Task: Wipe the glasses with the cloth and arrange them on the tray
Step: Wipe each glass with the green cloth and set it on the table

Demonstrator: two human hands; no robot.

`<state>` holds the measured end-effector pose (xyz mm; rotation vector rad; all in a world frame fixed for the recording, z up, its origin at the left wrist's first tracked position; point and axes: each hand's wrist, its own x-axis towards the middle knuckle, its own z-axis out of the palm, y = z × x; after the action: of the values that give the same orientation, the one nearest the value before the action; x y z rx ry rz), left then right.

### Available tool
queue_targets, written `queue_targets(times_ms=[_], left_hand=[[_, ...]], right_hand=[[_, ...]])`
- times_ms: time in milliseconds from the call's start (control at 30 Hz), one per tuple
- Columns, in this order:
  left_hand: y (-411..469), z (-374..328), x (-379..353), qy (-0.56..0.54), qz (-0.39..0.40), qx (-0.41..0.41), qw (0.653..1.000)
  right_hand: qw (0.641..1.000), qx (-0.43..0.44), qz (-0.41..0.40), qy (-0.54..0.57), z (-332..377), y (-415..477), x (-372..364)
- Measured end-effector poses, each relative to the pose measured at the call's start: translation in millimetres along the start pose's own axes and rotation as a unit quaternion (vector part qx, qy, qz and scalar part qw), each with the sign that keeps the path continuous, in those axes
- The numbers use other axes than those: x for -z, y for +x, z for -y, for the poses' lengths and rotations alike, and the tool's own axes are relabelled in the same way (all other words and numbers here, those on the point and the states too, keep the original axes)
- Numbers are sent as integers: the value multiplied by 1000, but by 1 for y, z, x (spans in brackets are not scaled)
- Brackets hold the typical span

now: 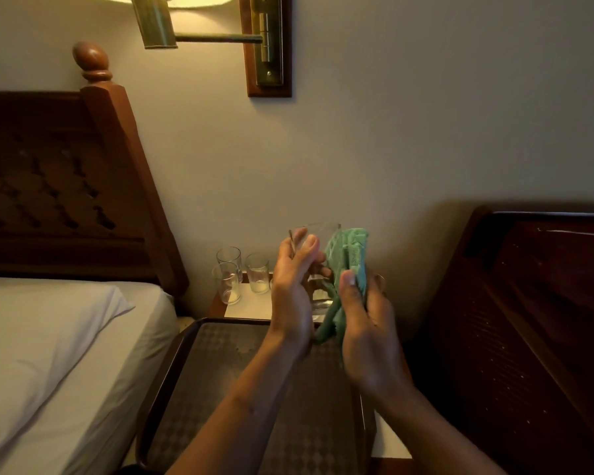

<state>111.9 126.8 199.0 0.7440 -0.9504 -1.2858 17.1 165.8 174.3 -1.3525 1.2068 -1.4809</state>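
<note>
My left hand [294, 289] grips a clear drinking glass [318, 234], held up above the far end of the dark patterned tray [199, 365]. My right hand [366, 323] holds a green cloth [348, 252] pressed against the glass's right side. Three more clear glasses stand upright on the nightstand behind the tray: one at the front left [226, 283], one behind it [229, 258] and one to the right [257, 272]. Nothing stands on the visible part of the tray.
A bed with a white pillow [48, 323] and dark wooden headboard [66, 186] lies to the left. Another dark headboard [528, 320] stands on the right. A brass wall lamp [158, 25] hangs overhead. The white-topped nightstand [251, 305] sits against the wall.
</note>
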Motion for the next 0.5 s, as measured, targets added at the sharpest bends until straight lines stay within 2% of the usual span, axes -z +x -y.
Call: queue_targets(times_ms=[200,333,500], left_hand=[[-14,10,-15,23,34,-27,999],[-1,-2,-16,23,28,-34,999],[5,-13,-12,-13,2,-36,999]], right_hand=[[997,-6,-47,65,22,27,18],[998,58,1,38,16,3,2],[997,65,39,11,8,-3,3]])
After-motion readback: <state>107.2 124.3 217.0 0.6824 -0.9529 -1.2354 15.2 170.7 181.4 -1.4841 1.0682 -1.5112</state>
